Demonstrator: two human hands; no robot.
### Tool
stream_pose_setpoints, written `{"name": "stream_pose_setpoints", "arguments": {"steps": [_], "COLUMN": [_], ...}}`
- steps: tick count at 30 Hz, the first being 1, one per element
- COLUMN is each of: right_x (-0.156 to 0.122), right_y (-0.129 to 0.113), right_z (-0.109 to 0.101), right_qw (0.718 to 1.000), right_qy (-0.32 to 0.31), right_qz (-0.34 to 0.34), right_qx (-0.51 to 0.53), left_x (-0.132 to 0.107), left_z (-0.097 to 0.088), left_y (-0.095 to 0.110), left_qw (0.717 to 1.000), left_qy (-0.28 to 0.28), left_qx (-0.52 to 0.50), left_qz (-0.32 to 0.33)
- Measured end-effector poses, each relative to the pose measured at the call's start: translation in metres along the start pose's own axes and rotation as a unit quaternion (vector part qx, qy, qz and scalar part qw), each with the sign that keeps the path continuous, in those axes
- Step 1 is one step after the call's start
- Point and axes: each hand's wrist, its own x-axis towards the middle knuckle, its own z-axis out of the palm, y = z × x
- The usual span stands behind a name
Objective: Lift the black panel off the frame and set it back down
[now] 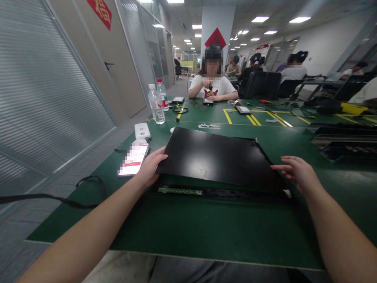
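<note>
Office space with ceiling lights [260,19] recedes toward the top of the frame, a blind-covered glass partition [44,98] filling the upper left. Below it, a green bench [206,230] spreads across the middle and lower frame, and a person [212,80] in a white shirt sits at its far side. At the centre of the frame lies a black rectangular panel [206,157], its broad, glossy face turned up; its long axis runs left to right, dropping slightly toward the right, and its left end is raised. Beneath it, a dark frame [244,194] shows along the near and right edges. Of the two hands, the left hand [151,165] grips the panel's left edge, thumb on top, while the right hand [297,173] is loosely open, fingers reaching to the right edge; whether they touch it cannot be told. Upper left of centre stand two clear bottles, one white-capped [156,105], the other red-capped [162,94] just behind; how full they are is unclear. Left of the panel lie a lit phone [137,157] and, beyond it, a small white device [142,131]. Narrowest is a green circuit strip [179,191] along the dark frame's near side.
</note>
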Motion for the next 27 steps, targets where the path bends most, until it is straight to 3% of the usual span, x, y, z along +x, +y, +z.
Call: {"name": "stream_pose_setpoints", "arguments": {"steps": [7,14,27], "right_x": [0.006,0.010,-0.006], "right_y": [0.013,0.015,0.000], "right_z": [-0.002,-0.006,0.002], "right_qw": [0.991,0.942,0.893], "right_qy": [0.009,0.018,0.016], "right_qz": [-0.060,-0.099,-0.145], "right_qx": [-0.120,-0.321,-0.425], "left_x": [0.000,-0.002,-0.001], "left_z": [0.002,0.006,0.003], "left_y": [0.000,0.003,0.000], "left_qw": [1.000,0.999,0.999], "left_qy": [0.004,0.026,0.028], "left_qx": [-0.008,-0.014,0.024], "left_qz": [-0.018,-0.039,-0.018]}}
